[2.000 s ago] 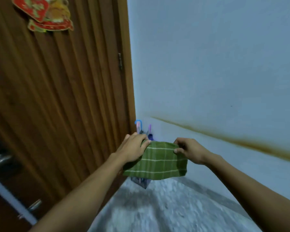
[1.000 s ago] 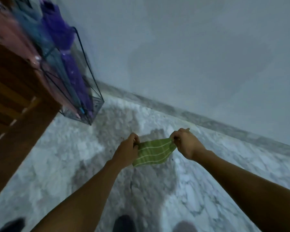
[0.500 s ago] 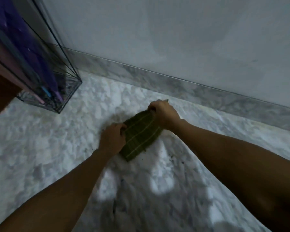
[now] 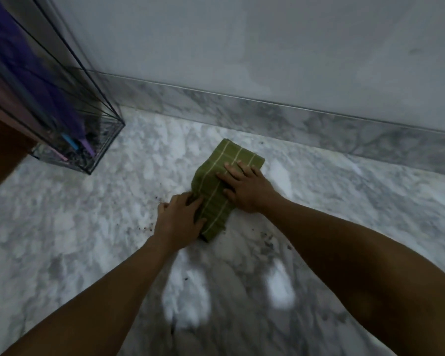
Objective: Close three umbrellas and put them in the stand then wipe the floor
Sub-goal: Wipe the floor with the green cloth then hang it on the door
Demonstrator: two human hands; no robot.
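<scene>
A folded green cloth with pale stripes (image 4: 217, 176) lies flat on the marble floor (image 4: 88, 240). My right hand (image 4: 247, 187) presses down on it with straight fingers spread. My left hand (image 4: 180, 217) rests on the cloth's near left edge, fingers on the fabric. At the upper left stands the clear umbrella stand (image 4: 106, 140) with closed umbrellas inside, a purple one (image 4: 49, 98) most visible, with blue and pink tips near the bottom.
Small dark specks of dirt (image 4: 267, 240) lie on the floor around the cloth. A marble skirting (image 4: 319, 127) runs along the grey wall behind. A brown wooden door edge (image 4: 0, 155) shows at the far left.
I have gone from standing with the cloth held up between both hands to crouching. The cloth is now laid on the floor, and my right hand has flattened on top of it.
</scene>
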